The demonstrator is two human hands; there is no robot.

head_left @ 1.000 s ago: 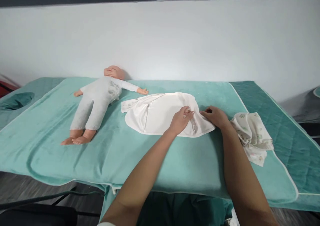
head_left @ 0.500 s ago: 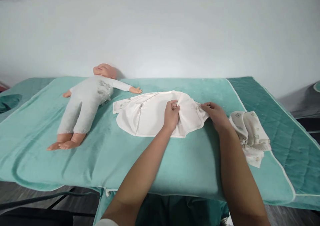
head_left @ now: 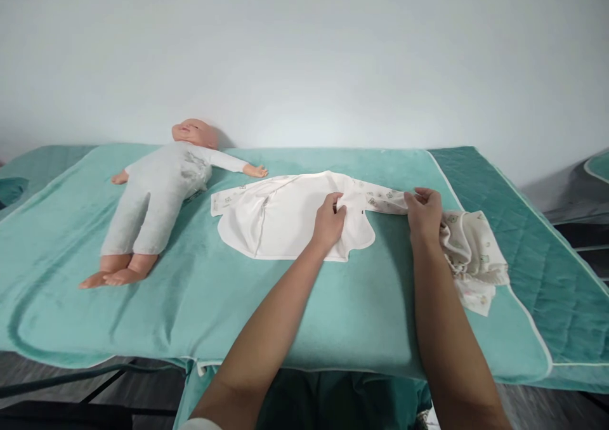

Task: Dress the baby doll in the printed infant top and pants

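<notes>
A white baby shirt (head_left: 290, 217) lies spread open on the green blanket, its plain inside facing up and both patterned sleeves stretched sideways. My left hand (head_left: 329, 222) is closed on the cloth of its right front panel, fingertips pinched together. At the end of the right sleeve, my right hand (head_left: 424, 211) pinches the cuff and holds the sleeve out straight. To the left a baby doll (head_left: 162, 182) in a white cloth body lies on its back, one arm reaching toward the shirt's left sleeve without touching it.
Folded patterned baby clothes (head_left: 476, 252) lie just right of my right forearm. A green blanket (head_left: 228, 316) covers the table, with a darker quilted cover (head_left: 547, 278) at the right. The white wall (head_left: 304, 68) rises behind the table's far edge.
My right hand has moved right, pulling the shirt's right sleeve out straight from its bunched state. My left hand stays on the front panel. The view has shifted slightly.
</notes>
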